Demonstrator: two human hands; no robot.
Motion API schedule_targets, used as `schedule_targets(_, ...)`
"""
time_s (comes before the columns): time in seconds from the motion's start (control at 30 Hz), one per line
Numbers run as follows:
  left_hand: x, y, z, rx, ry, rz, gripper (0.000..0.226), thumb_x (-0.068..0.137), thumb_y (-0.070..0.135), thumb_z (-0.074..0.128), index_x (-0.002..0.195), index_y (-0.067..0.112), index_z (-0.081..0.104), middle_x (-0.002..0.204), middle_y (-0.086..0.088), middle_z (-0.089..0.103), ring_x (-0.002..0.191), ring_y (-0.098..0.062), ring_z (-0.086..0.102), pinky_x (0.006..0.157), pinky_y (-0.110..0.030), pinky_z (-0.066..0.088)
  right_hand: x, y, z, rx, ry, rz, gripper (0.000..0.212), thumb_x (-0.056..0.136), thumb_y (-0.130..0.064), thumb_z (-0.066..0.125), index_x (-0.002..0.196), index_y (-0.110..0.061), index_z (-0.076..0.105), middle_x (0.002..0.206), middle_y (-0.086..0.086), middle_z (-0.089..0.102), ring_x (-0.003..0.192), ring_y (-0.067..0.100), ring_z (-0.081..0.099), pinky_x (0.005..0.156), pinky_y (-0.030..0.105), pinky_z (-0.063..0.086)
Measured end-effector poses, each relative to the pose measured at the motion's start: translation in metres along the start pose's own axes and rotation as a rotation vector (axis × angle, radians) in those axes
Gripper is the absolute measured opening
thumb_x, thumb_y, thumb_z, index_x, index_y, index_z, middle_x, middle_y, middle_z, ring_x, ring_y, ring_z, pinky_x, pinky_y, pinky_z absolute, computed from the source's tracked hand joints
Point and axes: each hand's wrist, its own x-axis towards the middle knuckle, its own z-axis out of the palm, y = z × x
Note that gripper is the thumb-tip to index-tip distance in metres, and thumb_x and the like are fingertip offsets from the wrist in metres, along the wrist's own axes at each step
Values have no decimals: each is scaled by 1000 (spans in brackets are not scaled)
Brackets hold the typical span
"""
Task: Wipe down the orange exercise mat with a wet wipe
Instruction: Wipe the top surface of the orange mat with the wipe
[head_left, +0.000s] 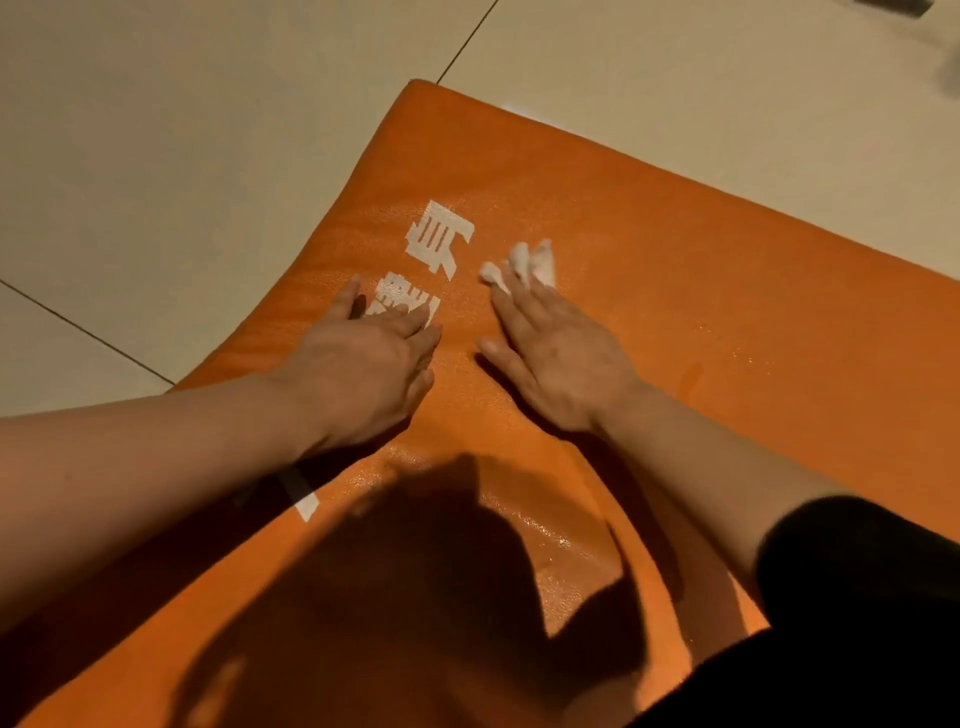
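two hands are laid flat on the orange exercise mat (675, 249), near its far left corner. the left hand (363, 358) is pressed down with fingers straight, partly over the white printed characters (439, 244). the wet wipe (524, 262) is pushed under the straight fingertips of the right hand (558, 358); it is not clenched. the wipe is bunched, so little cloth is likely in contact and streaks may be left. should the left hand be lifted, the mat could slide on the tiled floor (156, 156).
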Motion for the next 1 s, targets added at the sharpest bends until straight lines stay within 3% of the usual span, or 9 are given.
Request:
schedule_targets(0.1,-16,-3,1,11,-18,-16,59,100,50,20,154,27,12,161,3,11,148,-12,12,119,-53,-3,-47,7,10,-30,51,215,85,89,-67,-8,156,-15,3,162,3,-10,149,18,-8,120,30,-1)
schedule_targets(0.2,-28,4,1,16,-45,-42,60,100,51,19,154,27,12,161,3,13,148,-13,14,118,-54,-4,-44,-16,8,227,-1,374,78,94,-64,1,155,-17,2,161,3,-13,148,17,-11,118,30,-5)
schedule_targets(0.33,-40,14,2,41,-66,-32,58,100,50,16,152,24,24,159,2,22,146,-15,19,118,-55,-5,4,-63,6,346,-77,95,67,99,-58,11,155,-22,-1,161,0,-13,148,17,-13,121,40,-3)
schedule_targets(0.43,-51,20,-3,47,-89,-13,56,100,49,16,148,24,34,154,3,34,143,-14,27,117,-55,-6,4,-63,6,203,-125,-43,67,101,-54,11,156,-18,-2,161,1,-14,148,15,-15,121,32,-5)
schedule_targets(0.5,-59,21,-5,39,-118,-25,56,101,49,17,150,26,29,155,3,32,144,-16,26,117,-55,-5,-23,-44,7,168,-108,-34,69,98,-57,9,155,-20,-4,161,-1,-16,147,13,-13,120,29,-5)
schedule_targets(0.63,-74,21,-3,44,-146,-37,58,101,50,16,153,26,18,159,2,23,147,-17,18,118,-56,-3,-72,-23,11,173,-96,229,80,89,-64,1,155,-19,-2,161,-4,-16,147,11,-14,121,31,-5)
schedule_targets(0.7,-77,24,-2,48,-160,-48,59,101,51,15,154,25,17,160,1,21,147,-18,18,118,-55,-4,-67,-33,11,238,-120,318,76,94,-62,5,155,-19,-1,161,-4,-15,148,13,-13,117,33,-7)
schedule_targets(0.9,-91,34,-4,32,-171,-64,59,101,52,15,154,27,18,159,1,23,146,-20,20,119,-53,-4,-43,-65,6,301,-175,43,66,101,-54,13,155,-20,-2,161,-3,-16,147,11,-15,117,26,-10)
schedule_targets(1.0,-112,33,-4,15,-175,-57,58,100,53,15,154,30,13,161,4,15,148,-16,13,119,-53,-3,-81,-48,7,259,-176,55,69,95,-59,9,155,-26,0,160,-10,-16,147,7,-11,110,26,-8)
